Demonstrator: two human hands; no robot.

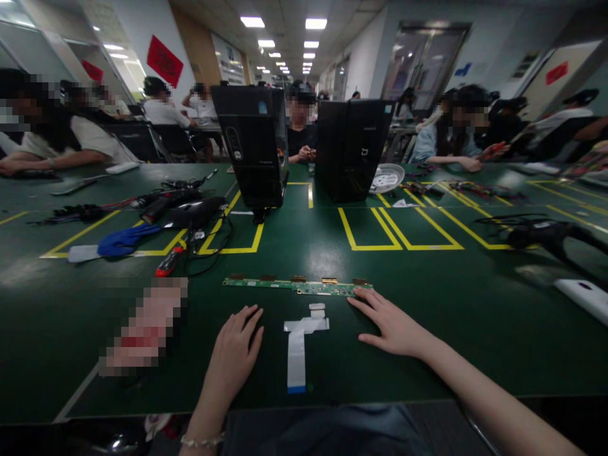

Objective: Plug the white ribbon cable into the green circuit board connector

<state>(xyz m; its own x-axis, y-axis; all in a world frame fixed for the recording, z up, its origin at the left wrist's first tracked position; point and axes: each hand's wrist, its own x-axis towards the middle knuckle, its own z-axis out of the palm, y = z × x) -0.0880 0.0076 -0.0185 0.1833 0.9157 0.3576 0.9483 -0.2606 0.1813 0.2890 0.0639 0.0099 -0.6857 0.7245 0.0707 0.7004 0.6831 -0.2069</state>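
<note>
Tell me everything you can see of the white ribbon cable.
The white ribbon cable is flat and plastic-looking, apparently folded near its far end, with a small connector there and a blue strip across the near end. It lies on the green table between the left hand and right hand, before the circuit board; neither hand touches it.

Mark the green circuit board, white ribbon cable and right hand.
Green circuit board (pixel 304 289): head view, near its middle.
White ribbon cable (pixel 297 348): head view, its long leg.
Right hand (pixel 393 326): head view, back of the hand.
</note>
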